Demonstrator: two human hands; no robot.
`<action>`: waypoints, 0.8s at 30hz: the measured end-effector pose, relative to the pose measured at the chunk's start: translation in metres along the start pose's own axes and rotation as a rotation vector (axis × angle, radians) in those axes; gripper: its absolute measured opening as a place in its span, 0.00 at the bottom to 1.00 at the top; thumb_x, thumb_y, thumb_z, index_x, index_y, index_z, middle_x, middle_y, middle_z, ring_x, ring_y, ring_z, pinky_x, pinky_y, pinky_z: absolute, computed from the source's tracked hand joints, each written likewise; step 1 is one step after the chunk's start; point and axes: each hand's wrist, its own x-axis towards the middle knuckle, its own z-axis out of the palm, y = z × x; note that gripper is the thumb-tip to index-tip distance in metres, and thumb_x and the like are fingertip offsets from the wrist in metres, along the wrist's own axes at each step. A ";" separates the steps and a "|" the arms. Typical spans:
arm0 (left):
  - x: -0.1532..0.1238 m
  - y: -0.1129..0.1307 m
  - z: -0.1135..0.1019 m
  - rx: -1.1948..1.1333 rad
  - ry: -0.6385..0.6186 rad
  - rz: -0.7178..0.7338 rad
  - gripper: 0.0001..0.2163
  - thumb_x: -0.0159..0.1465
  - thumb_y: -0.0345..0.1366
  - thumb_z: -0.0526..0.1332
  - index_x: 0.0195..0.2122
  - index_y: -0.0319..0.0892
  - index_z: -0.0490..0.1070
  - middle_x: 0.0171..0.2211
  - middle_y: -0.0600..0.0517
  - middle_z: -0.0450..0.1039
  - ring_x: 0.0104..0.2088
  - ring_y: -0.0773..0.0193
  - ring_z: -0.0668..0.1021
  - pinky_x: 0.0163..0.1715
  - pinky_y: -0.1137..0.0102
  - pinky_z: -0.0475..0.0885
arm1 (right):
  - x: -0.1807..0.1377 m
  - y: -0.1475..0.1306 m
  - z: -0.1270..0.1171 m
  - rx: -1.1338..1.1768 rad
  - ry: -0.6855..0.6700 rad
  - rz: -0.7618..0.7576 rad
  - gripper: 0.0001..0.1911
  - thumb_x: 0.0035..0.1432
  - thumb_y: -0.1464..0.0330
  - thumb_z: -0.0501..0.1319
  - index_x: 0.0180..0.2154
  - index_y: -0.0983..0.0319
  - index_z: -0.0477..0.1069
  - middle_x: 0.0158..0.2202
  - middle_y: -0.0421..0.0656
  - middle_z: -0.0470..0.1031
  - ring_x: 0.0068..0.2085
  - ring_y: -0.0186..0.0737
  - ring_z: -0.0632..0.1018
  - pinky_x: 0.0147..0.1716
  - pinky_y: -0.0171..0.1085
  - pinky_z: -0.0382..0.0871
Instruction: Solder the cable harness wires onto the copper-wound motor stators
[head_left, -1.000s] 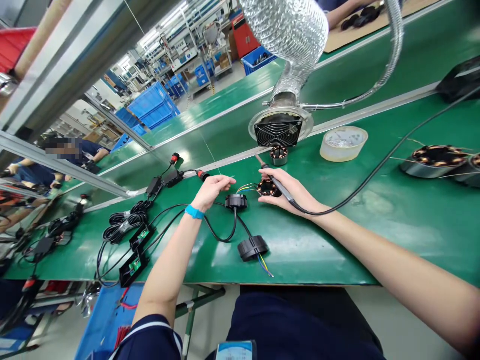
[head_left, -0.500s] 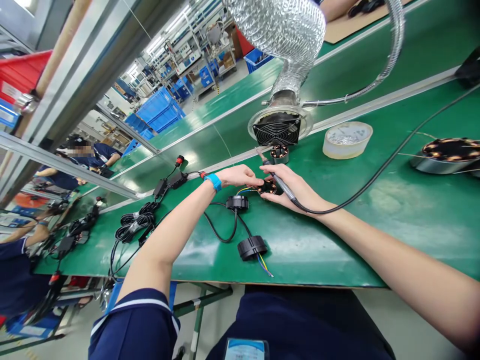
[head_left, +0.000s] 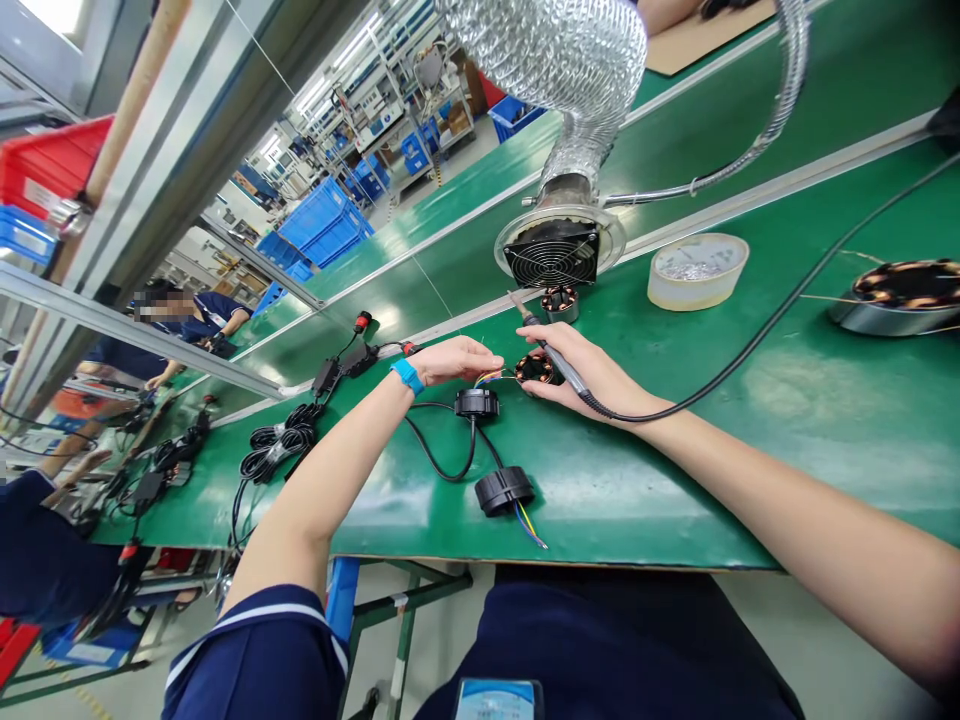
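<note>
My right hand (head_left: 581, 375) grips a soldering iron (head_left: 556, 355) whose tip points up and left, and its fingers also steady a small copper-wound stator (head_left: 534, 368) on the green belt. My left hand (head_left: 454, 358), with a blue wristband, has its fingers pinched together on the coloured wires (head_left: 491, 377) that run to the stator. Just in front lie two black round housings (head_left: 475, 403) (head_left: 504, 492) joined by a black cable.
A fume-extraction fan (head_left: 555, 252) on a silver duct stands behind the stator, beside another stator (head_left: 559, 300). A clear tub (head_left: 697, 271) and larger stators (head_left: 900, 295) sit to the right. Black cable bundles (head_left: 281, 440) lie left. Another person works at far left.
My left hand moved right from beside the black housing to the stator's wires and pinched them. The right hand kept the soldering iron in place.
</note>
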 end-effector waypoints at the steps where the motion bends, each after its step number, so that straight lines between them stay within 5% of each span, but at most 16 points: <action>1: 0.001 0.001 0.003 0.002 0.015 0.006 0.29 0.54 0.61 0.70 0.29 0.34 0.78 0.23 0.50 0.70 0.22 0.73 0.62 0.24 0.72 0.54 | 0.000 0.000 0.000 0.006 0.002 -0.001 0.32 0.62 0.63 0.67 0.65 0.54 0.61 0.54 0.49 0.69 0.48 0.53 0.78 0.49 0.53 0.77; 5: 0.012 0.008 0.014 0.076 0.079 -0.038 0.32 0.56 0.65 0.65 0.30 0.33 0.80 0.27 0.46 0.76 0.24 0.70 0.69 0.24 0.71 0.57 | 0.000 0.001 0.001 0.018 0.001 -0.003 0.32 0.62 0.63 0.67 0.65 0.54 0.61 0.57 0.49 0.68 0.49 0.54 0.78 0.51 0.53 0.76; 9: 0.016 0.014 0.017 0.156 0.037 -0.070 0.21 0.52 0.52 0.73 0.27 0.35 0.80 0.25 0.49 0.75 0.23 0.71 0.68 0.24 0.72 0.56 | 0.001 0.001 0.000 0.013 -0.009 0.013 0.33 0.61 0.63 0.68 0.64 0.53 0.61 0.57 0.48 0.68 0.49 0.53 0.78 0.50 0.52 0.77; 15: 0.007 0.006 0.010 -0.093 0.002 -0.077 0.13 0.48 0.39 0.75 0.29 0.34 0.80 0.28 0.50 0.76 0.27 0.71 0.71 0.27 0.75 0.61 | 0.001 0.000 0.000 0.013 -0.021 -0.005 0.33 0.62 0.63 0.67 0.65 0.53 0.60 0.53 0.48 0.69 0.47 0.52 0.77 0.49 0.52 0.77; 24: 0.003 -0.006 0.005 -0.152 0.024 -0.104 0.20 0.44 0.45 0.80 0.25 0.35 0.75 0.20 0.56 0.66 0.19 0.75 0.62 0.20 0.76 0.52 | 0.001 -0.002 0.000 0.056 -0.025 0.001 0.32 0.63 0.63 0.66 0.65 0.52 0.60 0.55 0.48 0.68 0.48 0.52 0.78 0.52 0.54 0.76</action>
